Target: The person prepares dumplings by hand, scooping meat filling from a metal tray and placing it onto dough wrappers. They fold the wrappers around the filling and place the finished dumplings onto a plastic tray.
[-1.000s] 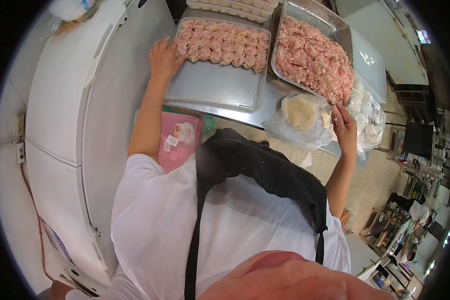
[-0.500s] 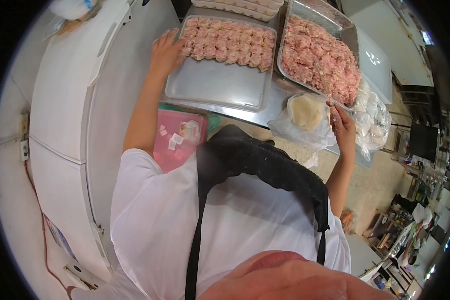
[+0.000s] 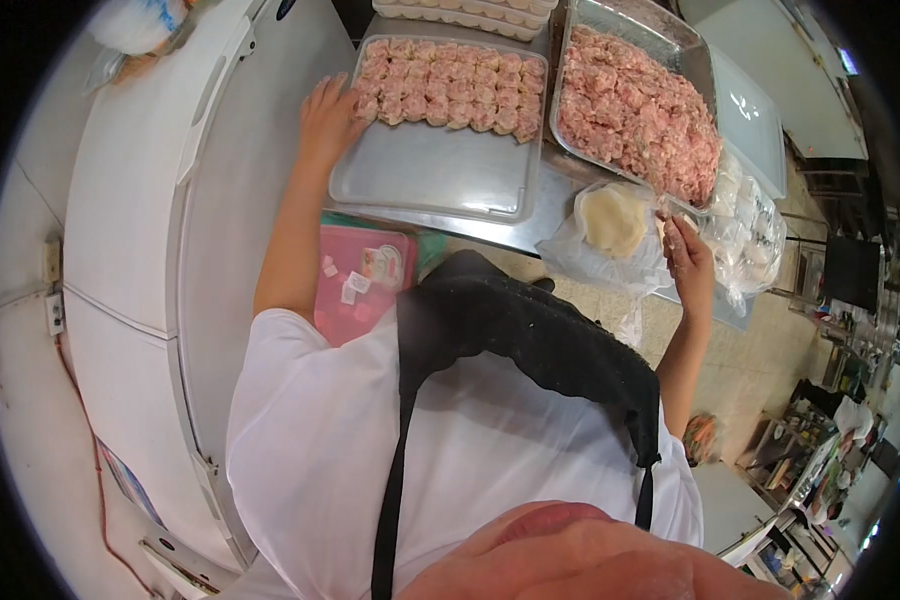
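A steel table [image 3: 490, 232] runs across the top of the view in a working kitchen. A large white refrigerator [image 3: 140, 200] fills the left side, and cluttered shelves lie far off at the lower right. On the table sits a shallow metal tray [image 3: 430, 175]. Its far end is packed with rows of pink filled dumplings [image 3: 450, 85], while its near half is bare. The left hand [image 3: 330, 120] lies open with the fingers spread, resting against the tray's left rim and touching the dumplings at the end of the rows. Just to the right of the tray stands a deeper metal pan [image 3: 635, 105] heaped with pink minced filling. Below that pan, a stack of round pale wrappers [image 3: 610, 218] rests on a crumpled clear plastic bag at the table's edge. The right hand [image 3: 688, 255] hovers just beside the wrappers and under the pan's near corner. Its fingers are curled and dusted white, and whether they pinch anything cannot be told. A clear bag of white pieces [image 3: 750, 235] sits just to its right. A pink box [image 3: 360, 280] shows below the table, next to the person's black apron [image 3: 530, 340].
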### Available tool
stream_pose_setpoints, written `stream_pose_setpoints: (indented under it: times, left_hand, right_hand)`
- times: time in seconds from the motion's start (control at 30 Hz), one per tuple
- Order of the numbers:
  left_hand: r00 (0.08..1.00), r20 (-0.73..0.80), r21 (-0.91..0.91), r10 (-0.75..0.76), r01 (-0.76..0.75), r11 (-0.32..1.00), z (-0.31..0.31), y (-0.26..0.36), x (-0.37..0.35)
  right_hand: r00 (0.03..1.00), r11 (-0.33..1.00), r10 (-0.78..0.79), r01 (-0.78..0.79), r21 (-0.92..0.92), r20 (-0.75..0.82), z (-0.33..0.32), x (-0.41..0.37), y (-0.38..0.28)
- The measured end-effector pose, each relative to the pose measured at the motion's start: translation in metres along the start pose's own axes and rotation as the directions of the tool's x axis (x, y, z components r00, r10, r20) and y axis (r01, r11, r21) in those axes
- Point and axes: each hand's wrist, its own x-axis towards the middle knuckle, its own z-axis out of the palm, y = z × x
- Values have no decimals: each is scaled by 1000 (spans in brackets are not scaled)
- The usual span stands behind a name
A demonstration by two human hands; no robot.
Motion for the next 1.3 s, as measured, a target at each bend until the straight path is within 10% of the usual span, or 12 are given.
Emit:
stream_pose_setpoints:
  times: [1.3]
  left_hand:
    - [992, 111, -110, 64, -52, 993, 7, -24, 5]
  right_hand:
    - [1000, 1000, -5, 5, 22, -8, 0, -11, -14]
